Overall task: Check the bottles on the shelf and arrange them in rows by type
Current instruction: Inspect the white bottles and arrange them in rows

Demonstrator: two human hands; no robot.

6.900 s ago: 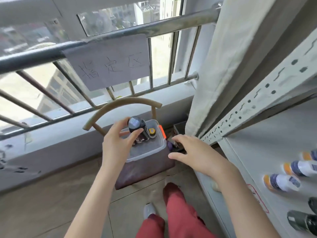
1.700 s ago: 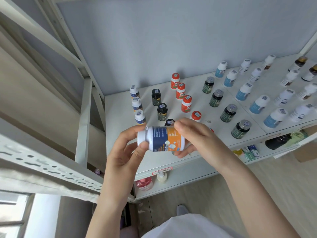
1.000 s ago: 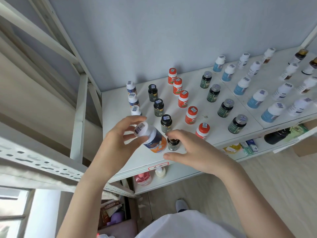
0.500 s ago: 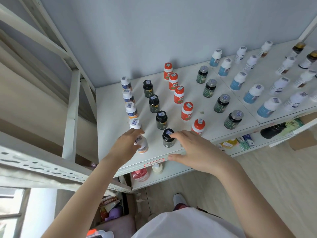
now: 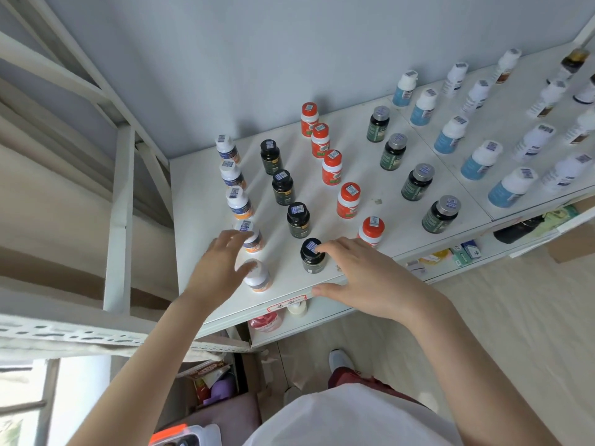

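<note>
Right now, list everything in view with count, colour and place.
metal shelf: one, white, against grey wall
white-capped plastic bottles: five, blue-and-orange labels, leftmost row
black-capped plastic bottles: four, dark, second row
orange-capped plastic bottles: five, white, third row
grey-capped bottles: four, dark green, fourth row
blue-labelled bottles: five, white caps, fifth row
pale bottles: several, white, far right
small bottle: one, pink, lower shelf
left hand: thumb at front white-capped bottle
right hand: fingertip on front black cap

A pale grey-blue wall [image 5: 289,43] backs the white metal shelf [image 5: 199,194]. Light wood-look floor [image 5: 515,317] spreads to the right. At lower left, bright daylight pours through a window [image 5: 29,407] — just above it runs a perforated white beam [image 5: 64,329].
</note>
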